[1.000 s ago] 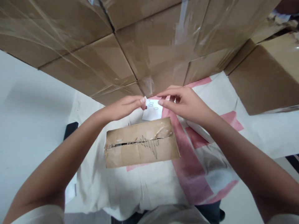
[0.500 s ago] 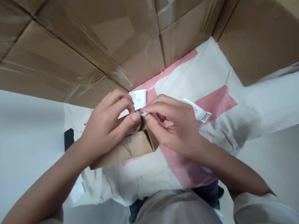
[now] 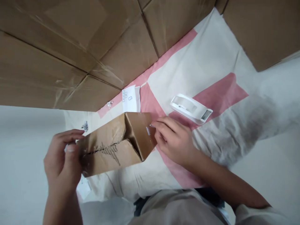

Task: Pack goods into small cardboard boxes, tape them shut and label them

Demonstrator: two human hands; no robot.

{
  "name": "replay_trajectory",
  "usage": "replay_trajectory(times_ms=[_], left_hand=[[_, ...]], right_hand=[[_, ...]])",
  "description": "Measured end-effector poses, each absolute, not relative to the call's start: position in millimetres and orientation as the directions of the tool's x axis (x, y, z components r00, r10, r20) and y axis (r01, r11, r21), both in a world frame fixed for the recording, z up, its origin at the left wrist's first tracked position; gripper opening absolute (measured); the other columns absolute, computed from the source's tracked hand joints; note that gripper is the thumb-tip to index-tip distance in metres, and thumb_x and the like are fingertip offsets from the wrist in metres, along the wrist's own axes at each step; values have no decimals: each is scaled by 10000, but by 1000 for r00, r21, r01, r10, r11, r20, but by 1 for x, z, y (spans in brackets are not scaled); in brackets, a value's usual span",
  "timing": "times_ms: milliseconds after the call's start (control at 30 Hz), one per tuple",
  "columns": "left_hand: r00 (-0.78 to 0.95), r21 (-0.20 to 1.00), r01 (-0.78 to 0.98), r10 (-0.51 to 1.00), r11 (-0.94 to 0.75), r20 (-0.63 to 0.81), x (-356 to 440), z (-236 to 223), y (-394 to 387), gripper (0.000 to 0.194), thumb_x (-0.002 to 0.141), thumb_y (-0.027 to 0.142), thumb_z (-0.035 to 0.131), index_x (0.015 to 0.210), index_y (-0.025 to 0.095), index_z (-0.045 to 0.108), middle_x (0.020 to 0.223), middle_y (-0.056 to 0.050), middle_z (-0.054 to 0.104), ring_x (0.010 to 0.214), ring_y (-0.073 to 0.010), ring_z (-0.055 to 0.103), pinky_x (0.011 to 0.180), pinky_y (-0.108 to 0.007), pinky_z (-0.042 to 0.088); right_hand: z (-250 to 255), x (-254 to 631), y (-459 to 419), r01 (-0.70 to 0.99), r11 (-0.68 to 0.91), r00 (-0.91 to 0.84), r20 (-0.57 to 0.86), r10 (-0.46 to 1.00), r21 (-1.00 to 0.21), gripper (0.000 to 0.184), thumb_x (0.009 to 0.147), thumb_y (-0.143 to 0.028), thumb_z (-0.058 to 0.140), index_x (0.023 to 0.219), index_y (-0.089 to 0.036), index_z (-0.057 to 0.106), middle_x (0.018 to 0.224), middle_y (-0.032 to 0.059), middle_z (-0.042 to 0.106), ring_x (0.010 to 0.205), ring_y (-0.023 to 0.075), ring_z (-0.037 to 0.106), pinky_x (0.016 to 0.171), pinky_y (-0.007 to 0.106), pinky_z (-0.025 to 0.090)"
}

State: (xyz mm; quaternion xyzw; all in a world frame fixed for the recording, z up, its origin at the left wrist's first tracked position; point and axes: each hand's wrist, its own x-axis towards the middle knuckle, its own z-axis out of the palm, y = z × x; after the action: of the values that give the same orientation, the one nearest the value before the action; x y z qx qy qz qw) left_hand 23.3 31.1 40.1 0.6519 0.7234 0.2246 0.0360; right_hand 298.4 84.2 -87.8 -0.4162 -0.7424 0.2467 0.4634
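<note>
A brown cardboard box (image 3: 103, 143) lies on the cloth, its creased, taped top seam facing up and one end turned to the right. At its left end, my left hand (image 3: 62, 156) has its thumb and curved fingers apart, with nothing visible between them; whether it touches the box is unclear. My right hand (image 3: 173, 137) pinches a small white piece (image 3: 152, 125) by the box's right end. A small whitish label (image 3: 148, 130) shows on that end face, close to the fingertips.
Beyond my right hand lies a white plastic device (image 3: 191, 107) with a small grey window. A folded printed leaflet (image 3: 130, 98) rests behind the box. Large taped cartons (image 3: 131, 56) wall off the far side. Pink-and-white cloth (image 3: 178, 75) covers the surface, with small scraps (image 3: 85, 126) at left.
My hands have separated: the left moved to the box's left end, the right stayed near the right end. More of the box shows. The dark object at left is out of sight.
</note>
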Motion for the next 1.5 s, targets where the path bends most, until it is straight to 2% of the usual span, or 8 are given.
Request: replay_trajectory(times_ms=[200, 533, 700, 933, 1100, 1233, 1400, 1500], left_hand=[[-144, 292, 955, 949, 58, 279, 35, 24, 25, 300, 958, 432, 408, 1134, 380, 646, 1220, -62, 630, 1238, -326, 575, 1093, -582, 417], [-174, 323, 943, 949, 84, 262, 35, 24, 23, 332, 984, 446, 391, 1185, 387, 649, 1251, -57, 637, 1249, -313, 578, 1106, -576, 423], [-176, 345, 936, 943, 72, 282, 39, 22, 25, 329, 980, 464, 391, 1145, 399, 668, 1216, -48, 653, 1235, -321, 586, 1101, -587, 424], [-200, 364, 927, 938, 87, 284, 47, 24, 27, 342, 981, 459, 375, 1136, 407, 675, 1215, -45, 656, 1231, -331, 582, 1110, -609, 413], [-184, 368, 928, 938, 66, 295, 45, 22, 28, 336, 975, 460, 383, 1123, 412, 682, 1198, -40, 666, 1229, -327, 582, 1104, -602, 414], [-203, 376, 923, 932, 80, 301, 45, 21, 28, 339, 972, 460, 383, 1111, 405, 686, 1195, -42, 667, 1230, -329, 591, 1105, -604, 415], [-191, 376, 925, 928, 60, 321, 41, 20, 26, 332, 976, 449, 394, 1107, 373, 690, 1183, -51, 667, 1216, -323, 603, 1112, -600, 415], [-163, 361, 931, 941, 47, 298, 35, 18, 24, 357, 991, 484, 372, 1146, 356, 667, 1216, -61, 650, 1234, -321, 584, 1122, -610, 395]], right_hand=[[-82, 295, 87, 407, 503, -266, 428, 864, -762, 228, 909, -69, 527, 984, -177, 714, 903, 38, 762, 771, 169, 689, 676, 301, 541], [-82, 294, 86, 312, 487, -335, 385, 860, -816, 249, 904, -39, 514, 943, -175, 719, 937, 57, 763, 829, 183, 703, 750, 320, 585], [-79, 306, 88, 228, 399, -259, 340, 904, -888, 314, 868, -63, 590, 1084, -246, 724, 1077, 50, 754, 951, 203, 720, 825, 346, 616], [-84, 304, 89, 156, 372, -282, 320, 904, -915, 265, 875, -52, 577, 1007, -226, 726, 977, 33, 765, 851, 179, 718, 775, 318, 608], [-89, 299, 83, 252, 451, -268, 386, 883, -856, 310, 905, -57, 565, 1160, -198, 671, 1036, 72, 756, 924, 203, 708, 833, 351, 602], [-89, 299, 82, 288, 469, -272, 398, 876, -835, 391, 928, -58, 537, 1282, -216, 588, 1016, 66, 749, 919, 207, 706, 837, 368, 600], [-90, 300, 82, 251, 491, -318, 408, 856, -834, 273, 916, -25, 539, 1096, -201, 646, 1051, 80, 735, 952, 211, 691, 849, 371, 592], [-91, 300, 81, 249, 520, -314, 440, 841, -817, 254, 919, -24, 540, 1066, -186, 669, 1056, 90, 732, 939, 209, 692, 828, 367, 600]])
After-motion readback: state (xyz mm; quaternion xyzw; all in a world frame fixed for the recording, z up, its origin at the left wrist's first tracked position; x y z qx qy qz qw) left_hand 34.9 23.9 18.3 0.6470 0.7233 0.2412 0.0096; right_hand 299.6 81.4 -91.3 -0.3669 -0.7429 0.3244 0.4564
